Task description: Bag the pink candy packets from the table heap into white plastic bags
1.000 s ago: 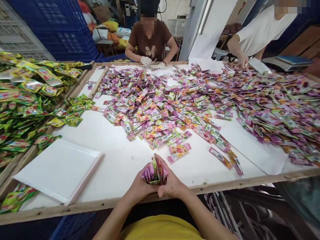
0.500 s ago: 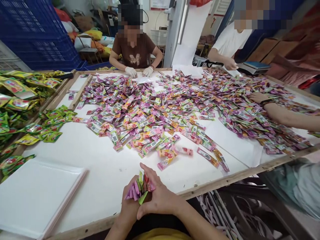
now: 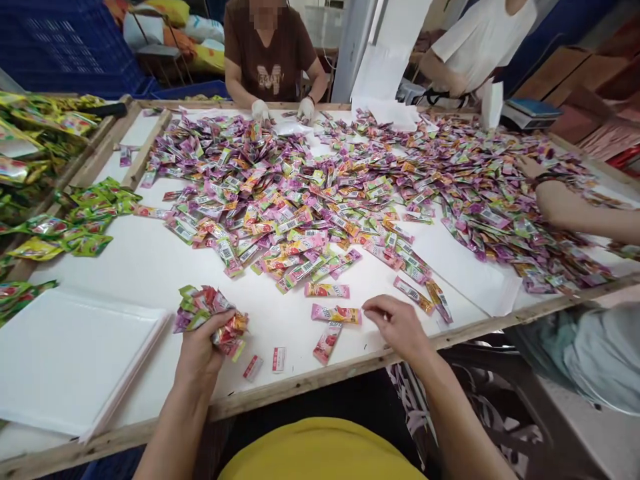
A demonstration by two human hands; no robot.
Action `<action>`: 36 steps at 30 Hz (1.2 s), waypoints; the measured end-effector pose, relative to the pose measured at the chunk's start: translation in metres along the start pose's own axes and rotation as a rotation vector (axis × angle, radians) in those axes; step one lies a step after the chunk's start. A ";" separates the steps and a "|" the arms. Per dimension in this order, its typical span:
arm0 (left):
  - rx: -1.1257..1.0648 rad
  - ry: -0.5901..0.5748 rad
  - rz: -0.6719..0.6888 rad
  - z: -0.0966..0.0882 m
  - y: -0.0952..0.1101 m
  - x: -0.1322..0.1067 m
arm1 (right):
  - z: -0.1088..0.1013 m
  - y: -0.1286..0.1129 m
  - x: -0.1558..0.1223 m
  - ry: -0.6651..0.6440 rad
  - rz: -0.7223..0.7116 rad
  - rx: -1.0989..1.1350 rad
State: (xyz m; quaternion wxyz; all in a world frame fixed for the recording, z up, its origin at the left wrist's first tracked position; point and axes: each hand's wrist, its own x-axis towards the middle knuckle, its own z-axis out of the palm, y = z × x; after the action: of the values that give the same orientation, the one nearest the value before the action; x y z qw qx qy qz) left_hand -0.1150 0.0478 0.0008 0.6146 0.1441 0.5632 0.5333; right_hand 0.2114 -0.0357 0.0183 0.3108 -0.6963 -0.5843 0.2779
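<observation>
My left hand point(image 3: 200, 350) is closed around a bundle of pink and green sachets point(image 3: 207, 313), held just above the white table point(image 3: 150, 267) near its front edge. My right hand point(image 3: 397, 327) hovers over the table with fingers curled and nothing visible in them, its fingertips next to a loose pink sachet point(image 3: 336, 314). Two more single sachets point(image 3: 327, 291) lie close by. Two small paper slips point(image 3: 279, 359) rest beside my left hand. A big heap of sachets point(image 3: 300, 200) covers the table's middle and far side.
A stack of white bags point(image 3: 70, 360) lies at the front left. Green packets point(image 3: 85, 220) pile up at the left. A person in brown with white gloves point(image 3: 260, 110) works across the table. Another person's arm point(image 3: 580, 213) reaches in from the right. The wooden rim point(image 3: 310, 383) borders the front.
My hands have come apart. The left carried the sachet bundle to the left. The right let go of it and moved right toward the loose sachets. The camera tilted down.
</observation>
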 end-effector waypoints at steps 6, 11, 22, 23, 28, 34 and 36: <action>-0.099 -0.028 -0.078 -0.006 -0.004 0.011 | 0.057 -0.024 -0.017 -0.260 -0.256 -0.040; -0.145 -0.051 -0.120 -0.012 -0.001 0.010 | 0.030 -0.012 0.006 0.141 0.229 0.569; -0.201 -0.025 -0.136 -0.014 0.003 0.011 | 0.050 -0.030 0.010 -0.190 -0.258 -0.286; -0.203 -0.022 -0.141 -0.013 0.003 0.010 | 0.055 -0.027 0.016 -0.187 -0.259 -0.380; -0.233 -0.011 -0.167 -0.011 0.005 0.008 | 0.059 -0.014 0.046 -0.275 -0.289 -0.567; -0.254 -0.019 -0.225 -0.010 0.007 0.010 | 0.050 -0.038 0.095 -0.209 -0.116 -0.269; -0.254 -0.032 -0.229 -0.009 0.006 0.011 | 0.059 -0.053 0.123 -0.139 -0.196 -0.323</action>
State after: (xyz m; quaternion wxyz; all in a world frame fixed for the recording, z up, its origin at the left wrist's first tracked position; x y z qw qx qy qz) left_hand -0.1278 0.0558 -0.0031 0.6933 0.0087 0.4943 0.5244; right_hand 0.1532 0.0990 0.0172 0.1794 -0.6560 -0.7063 0.1963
